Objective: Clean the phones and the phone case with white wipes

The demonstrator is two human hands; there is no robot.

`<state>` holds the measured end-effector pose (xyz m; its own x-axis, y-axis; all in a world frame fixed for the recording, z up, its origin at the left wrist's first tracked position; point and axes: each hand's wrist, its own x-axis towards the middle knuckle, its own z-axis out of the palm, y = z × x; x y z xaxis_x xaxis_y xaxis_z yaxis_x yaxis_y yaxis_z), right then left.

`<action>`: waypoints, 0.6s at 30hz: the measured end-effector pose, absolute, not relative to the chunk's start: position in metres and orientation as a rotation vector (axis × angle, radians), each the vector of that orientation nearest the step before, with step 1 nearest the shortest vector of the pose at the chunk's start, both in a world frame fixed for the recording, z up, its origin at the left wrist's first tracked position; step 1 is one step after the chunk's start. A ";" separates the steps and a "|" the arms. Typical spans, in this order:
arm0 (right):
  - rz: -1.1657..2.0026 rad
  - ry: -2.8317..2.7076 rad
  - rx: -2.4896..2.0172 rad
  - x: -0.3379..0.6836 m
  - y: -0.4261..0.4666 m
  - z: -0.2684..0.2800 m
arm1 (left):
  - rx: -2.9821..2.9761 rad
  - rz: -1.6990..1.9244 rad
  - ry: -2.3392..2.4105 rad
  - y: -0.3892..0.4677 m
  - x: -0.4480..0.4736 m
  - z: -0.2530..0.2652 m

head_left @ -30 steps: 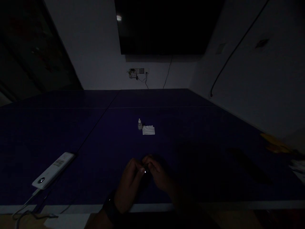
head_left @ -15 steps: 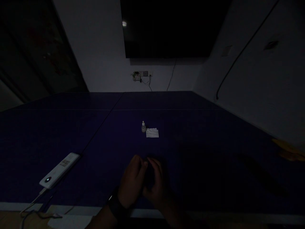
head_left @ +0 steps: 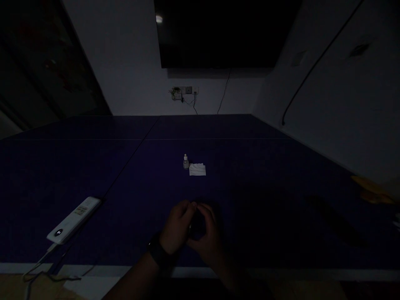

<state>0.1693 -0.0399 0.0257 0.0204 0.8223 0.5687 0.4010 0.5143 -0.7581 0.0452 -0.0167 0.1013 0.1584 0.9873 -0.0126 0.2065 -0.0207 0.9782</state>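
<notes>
Close to the table's front edge, my left hand (head_left: 177, 228) and my right hand (head_left: 208, 237) meet at the fingertips. Both have curled fingers around a dark gap, where a small glint shows beside my left palm. Whatever they hold is too dark to name. A dark watch (head_left: 158, 249) is on my left wrist. Farther up the table, a small clear dropper bottle (head_left: 186, 162) with a white top stands upright. Beside it on the right lies a folded white cloth or tissue (head_left: 197, 169).
A white power bank (head_left: 74, 220) with a cable plugged in lies at the left of the dark blue table (head_left: 150, 166). Something yellow (head_left: 371, 189) lies at the right edge. A large dark screen (head_left: 215, 33) hangs on the far wall. The room is very dim.
The view has tipped slightly down, so the scene sits higher. My hands stay together; my right fingers look more bent, and a glint now shows between the hands.
</notes>
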 end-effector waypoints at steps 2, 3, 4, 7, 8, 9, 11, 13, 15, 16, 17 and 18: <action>0.476 -1.576 -1.086 0.169 -0.040 0.026 | 1.367 0.992 1.215 -0.016 0.045 0.099; 0.482 -1.562 -1.093 0.168 -0.040 0.026 | 1.327 0.992 1.207 -0.016 0.044 0.098; 0.487 -1.549 -1.098 0.167 -0.039 0.027 | 1.288 0.991 1.200 -0.016 0.044 0.097; 0.512 -1.543 -1.107 0.162 -0.037 0.030 | 1.210 0.997 1.182 -0.014 0.041 0.096; 0.517 -1.548 -1.103 0.161 -0.036 0.031 | 1.200 1.002 1.178 -0.013 0.040 0.096; 0.520 -1.557 -1.098 0.160 -0.035 0.032 | 1.197 1.001 1.173 -0.012 0.039 0.097; 0.509 -1.566 -1.089 0.157 -0.033 0.033 | 1.189 0.999 1.158 -0.011 0.038 0.099; 0.494 -1.558 -1.084 0.155 -0.030 0.032 | 1.187 0.988 1.138 -0.010 0.037 0.102; 0.502 -1.559 -1.088 0.155 -0.028 0.031 | 1.183 0.979 1.120 -0.009 0.036 0.103; 0.516 -1.571 -1.087 0.156 -0.026 0.031 | 1.180 0.979 1.114 -0.009 0.036 0.103; 0.540 -1.592 -1.085 0.157 -0.024 0.032 | 1.175 0.982 1.110 -0.008 0.036 0.103; 0.571 -1.616 -1.083 0.160 -0.022 0.033 | 1.170 0.985 1.106 -0.008 0.036 0.102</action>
